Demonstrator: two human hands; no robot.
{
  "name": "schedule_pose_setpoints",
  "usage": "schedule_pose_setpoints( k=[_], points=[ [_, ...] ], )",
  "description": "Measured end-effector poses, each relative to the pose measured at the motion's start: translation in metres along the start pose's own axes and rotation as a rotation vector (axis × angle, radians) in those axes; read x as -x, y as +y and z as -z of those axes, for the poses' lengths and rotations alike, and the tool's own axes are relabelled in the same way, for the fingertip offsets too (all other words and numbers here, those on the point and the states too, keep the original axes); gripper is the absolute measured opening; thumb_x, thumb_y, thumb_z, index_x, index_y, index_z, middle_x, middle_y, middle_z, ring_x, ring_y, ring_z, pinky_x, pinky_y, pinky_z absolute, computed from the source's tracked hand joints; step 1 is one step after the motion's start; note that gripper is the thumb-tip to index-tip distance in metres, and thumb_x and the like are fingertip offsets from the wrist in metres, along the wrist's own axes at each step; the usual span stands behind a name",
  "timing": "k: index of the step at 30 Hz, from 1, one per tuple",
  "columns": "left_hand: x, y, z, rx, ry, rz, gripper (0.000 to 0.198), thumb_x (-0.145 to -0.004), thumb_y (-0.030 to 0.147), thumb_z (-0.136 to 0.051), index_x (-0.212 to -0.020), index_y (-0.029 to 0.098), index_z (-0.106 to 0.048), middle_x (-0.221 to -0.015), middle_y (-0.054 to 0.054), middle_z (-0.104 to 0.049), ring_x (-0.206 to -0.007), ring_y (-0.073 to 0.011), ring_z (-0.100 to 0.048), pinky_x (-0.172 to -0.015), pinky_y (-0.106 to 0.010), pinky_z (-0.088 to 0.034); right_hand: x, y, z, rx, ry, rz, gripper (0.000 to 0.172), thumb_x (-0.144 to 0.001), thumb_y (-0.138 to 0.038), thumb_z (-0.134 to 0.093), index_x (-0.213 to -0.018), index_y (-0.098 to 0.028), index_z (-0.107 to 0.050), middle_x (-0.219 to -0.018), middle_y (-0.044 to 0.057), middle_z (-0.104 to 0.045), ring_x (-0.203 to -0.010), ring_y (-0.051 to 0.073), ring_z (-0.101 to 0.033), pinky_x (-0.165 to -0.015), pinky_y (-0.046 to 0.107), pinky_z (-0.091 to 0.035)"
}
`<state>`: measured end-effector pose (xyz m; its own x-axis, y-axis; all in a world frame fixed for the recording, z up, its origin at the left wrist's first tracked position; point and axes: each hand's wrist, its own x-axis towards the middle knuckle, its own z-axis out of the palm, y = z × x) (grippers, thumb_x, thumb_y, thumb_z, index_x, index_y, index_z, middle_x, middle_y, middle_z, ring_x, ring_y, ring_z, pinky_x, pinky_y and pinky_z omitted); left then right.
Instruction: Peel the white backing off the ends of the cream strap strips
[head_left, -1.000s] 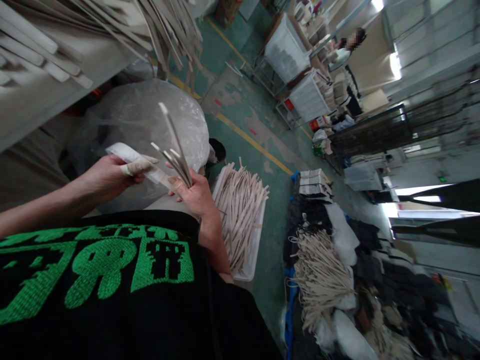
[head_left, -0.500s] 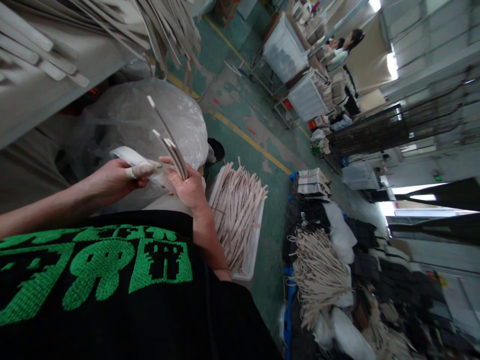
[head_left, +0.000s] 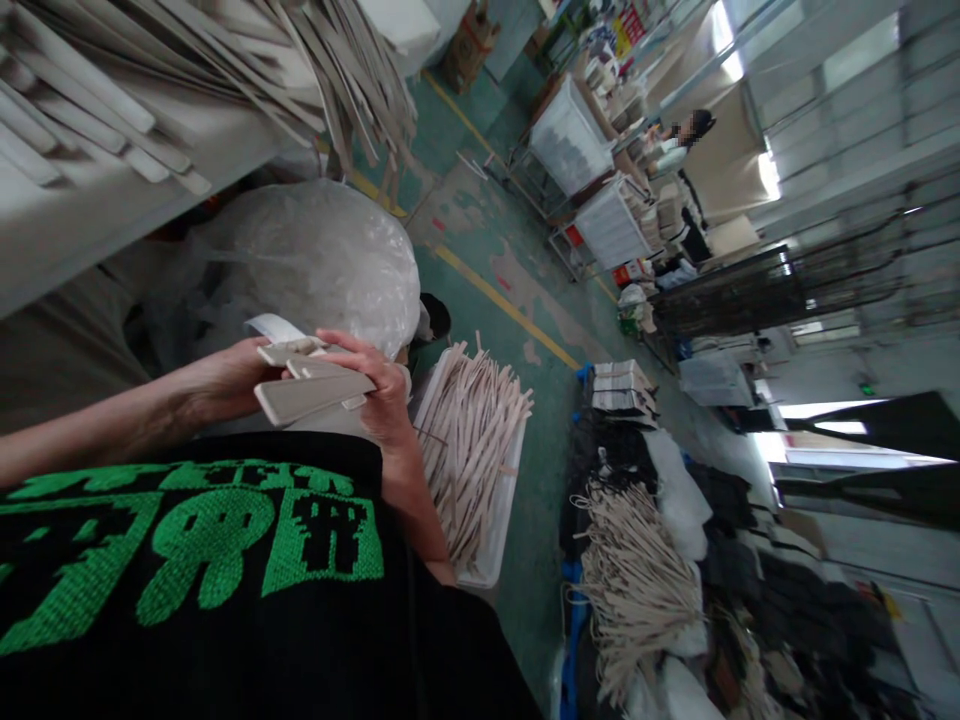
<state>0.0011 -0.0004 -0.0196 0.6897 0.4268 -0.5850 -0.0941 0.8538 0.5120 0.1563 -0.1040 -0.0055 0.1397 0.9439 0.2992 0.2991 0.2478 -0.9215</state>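
In front of my shirt, both hands meet around several flat beige strips [head_left: 311,396], their broad ends pointing left. My right hand [head_left: 375,385] is closed on the strips. Fingers of my left hand [head_left: 244,378] are closed at the left ends, on a white strip [head_left: 274,326] that curls up above them. Some fingertips are hidden behind the strips. More beige strips [head_left: 367,80] lie on the table [head_left: 202,125] at upper left, some hanging over its edge.
A clear plastic bag [head_left: 337,260] bulges beyond my hands. To the right stands a white bin [head_left: 504,520] of narrow strips. Farther right, a bundle of strips [head_left: 637,575] lies by a blue-edged pallet. A person [head_left: 671,150] is in the background among white crates [head_left: 571,140].
The strips in my right hand have swung from pointing up to lying level, broad ends leftward. My hands have come closer together. The view has shifted slightly.
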Motion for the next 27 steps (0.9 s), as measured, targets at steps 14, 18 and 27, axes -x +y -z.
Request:
schedule_pose_setpoints(
  k=[14,18,27],
  points=[
    [-0.038,0.049,0.035,0.423,0.637,-0.165,0.037,-0.108,0.014,-0.024,-0.108,0.008,-0.061,-0.065,-0.001,-0.067,-0.065,-0.0097,-0.062,-0.063,-0.019,-0.053,0.051,-0.012,0.078,-0.255,0.368,-0.295,0.027,-0.08,-0.054,-0.066,-0.071,-0.029,-0.06,-0.052,-0.003,-0.042,-0.04,0.015,-0.039,-0.043,0.032,-0.036],
    [-0.041,0.05,0.036,0.32,0.57,-0.308,0.029,-0.106,0.013,-0.035,-0.106,0.013,-0.064,-0.07,0.0,-0.071,-0.068,-0.009,-0.065,-0.066,-0.019,-0.054,0.044,-0.005,0.074,-0.337,0.438,-0.381,0.026,-0.081,-0.053,-0.063,-0.079,-0.028,-0.059,-0.045,-0.008,-0.034,-0.035,0.011,-0.024,-0.042,0.03,-0.031],
    [-0.038,0.001,0.018,-0.301,0.031,-0.304,0.027,-0.073,0.042,-0.084,-0.086,0.019,-0.077,-0.086,-0.009,-0.078,-0.076,-0.0221,-0.073,-0.075,-0.03,-0.061,-0.033,0.012,0.013,-0.496,0.376,-0.416,0.039,-0.07,-0.053,-0.071,-0.082,-0.017,-0.064,-0.11,0.012,-0.076,-0.047,0.005,-0.029,-0.039,0.022,-0.023]
  ],
)
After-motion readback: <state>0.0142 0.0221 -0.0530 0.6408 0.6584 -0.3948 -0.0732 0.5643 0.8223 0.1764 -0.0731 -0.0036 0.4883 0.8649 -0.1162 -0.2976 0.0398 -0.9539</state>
